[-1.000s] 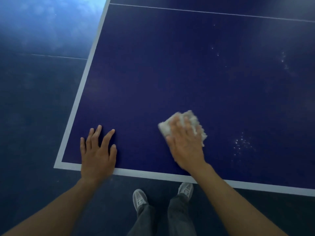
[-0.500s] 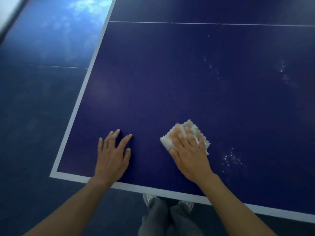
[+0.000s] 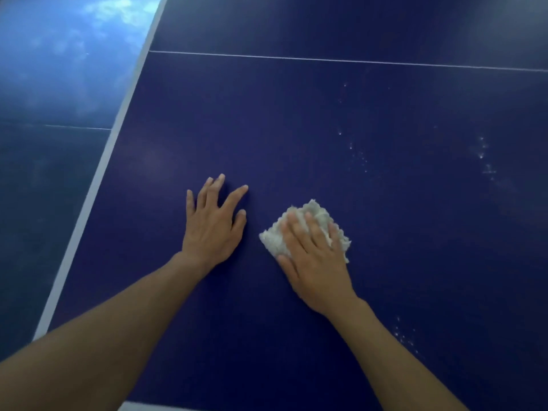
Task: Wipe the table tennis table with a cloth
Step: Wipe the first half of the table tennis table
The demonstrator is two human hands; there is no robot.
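**Right hand flat on the cloth, left hand flat on the table**

So the white cloth sits just right of the middle of the frame, all bunched up on the dark blue table. The right hand lies on top of it, pressing it down. Its fingers are pretty much straight and only a little apart, not curled around the fabric. The thumb lies at the cloth's lower left edge.

The left hand is just beside it on the left, palm down on the bare surface and not touching the cloth. Its fingers are fanned out, thumb pointing toward the cloth. Both forearms come in from the bottom corners of the frame.

Little white specks dot the table to the upper right of the cloth. There are more near the right edge, plus a few at the lower right next to the right forearm. A thin white line runs across the top, and a pale edge stripe slants down the left side. Past that, upper left, is shiny blue floor.
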